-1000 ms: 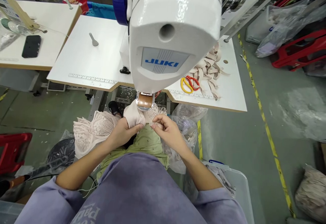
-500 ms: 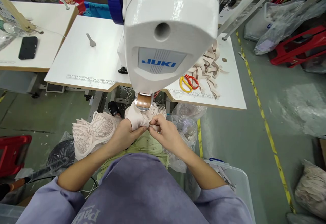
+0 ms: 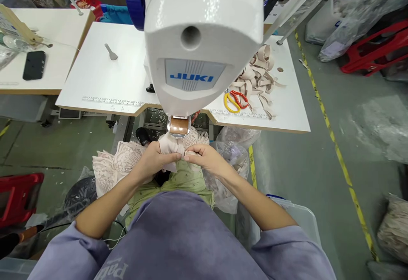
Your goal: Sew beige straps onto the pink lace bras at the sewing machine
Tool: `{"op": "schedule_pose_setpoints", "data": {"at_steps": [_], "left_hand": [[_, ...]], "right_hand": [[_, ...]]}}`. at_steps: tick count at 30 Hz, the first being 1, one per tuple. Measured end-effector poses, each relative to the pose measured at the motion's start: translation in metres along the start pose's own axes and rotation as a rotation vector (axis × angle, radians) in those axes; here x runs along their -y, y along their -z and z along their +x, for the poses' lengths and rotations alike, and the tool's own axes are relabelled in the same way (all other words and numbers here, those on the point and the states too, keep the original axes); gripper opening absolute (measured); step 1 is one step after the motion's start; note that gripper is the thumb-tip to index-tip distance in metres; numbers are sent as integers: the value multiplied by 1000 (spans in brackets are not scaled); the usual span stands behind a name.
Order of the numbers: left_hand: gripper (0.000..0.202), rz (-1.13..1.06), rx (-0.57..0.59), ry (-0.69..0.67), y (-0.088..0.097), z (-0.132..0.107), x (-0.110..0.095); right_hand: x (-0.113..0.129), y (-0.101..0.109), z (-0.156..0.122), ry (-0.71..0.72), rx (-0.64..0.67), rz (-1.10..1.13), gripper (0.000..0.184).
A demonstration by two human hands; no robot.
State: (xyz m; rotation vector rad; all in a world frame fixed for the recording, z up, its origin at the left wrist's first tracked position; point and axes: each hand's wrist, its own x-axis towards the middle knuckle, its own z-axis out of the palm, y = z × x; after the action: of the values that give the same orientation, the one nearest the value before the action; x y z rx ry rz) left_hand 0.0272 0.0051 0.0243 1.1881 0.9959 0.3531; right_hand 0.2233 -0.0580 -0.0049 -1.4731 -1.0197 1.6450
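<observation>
A pale pink lace bra (image 3: 118, 162) hangs below the head of a white sewing machine (image 3: 204, 25), its cups spread to the left and under the machine's front. My left hand (image 3: 156, 159) pinches a smooth band of the bra between thumb and fingers. Close beside it, my right hand (image 3: 205, 159) pinches the edge of the same band, with a small strap end at its fingertips. The two thumbs nearly meet just under the brown and metal front plate (image 3: 179, 126). The needle area is hidden behind the machine head.
Yellow and red scissors (image 3: 235, 101) lie on the white table (image 3: 283, 114), beside a heap of beige straps (image 3: 259, 76). A grey, spoon-shaped tool (image 3: 111, 52) is on the left part. Plastic bags (image 3: 231, 161) hang below right, and a clear bin (image 3: 301, 214) stands by my right elbow.
My hands have shifted slightly, and the band between them is held flatter. A loose end now hangs below the left thumb. The camera view has moved a little.
</observation>
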Motion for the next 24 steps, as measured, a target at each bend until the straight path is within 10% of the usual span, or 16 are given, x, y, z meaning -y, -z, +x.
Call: {"op": "schedule_pose_setpoints", "data": {"at_steps": [6,13,17,24], "left_hand": [[31,-164,22,43,-1,6,12],[33,-20,-124,-84,-11,1,1],[44,100,-94,-110,2,-11,3],[113,-325,-97,-223,-5,-27,47]], "right_hand": [[1,-7,-5,-45,-51,84,32],[12,-6,-9,307,-231,-432,17],[21,5,-6,207,-110,-263,19],[70,15,-3,66,191,116,22]]}}
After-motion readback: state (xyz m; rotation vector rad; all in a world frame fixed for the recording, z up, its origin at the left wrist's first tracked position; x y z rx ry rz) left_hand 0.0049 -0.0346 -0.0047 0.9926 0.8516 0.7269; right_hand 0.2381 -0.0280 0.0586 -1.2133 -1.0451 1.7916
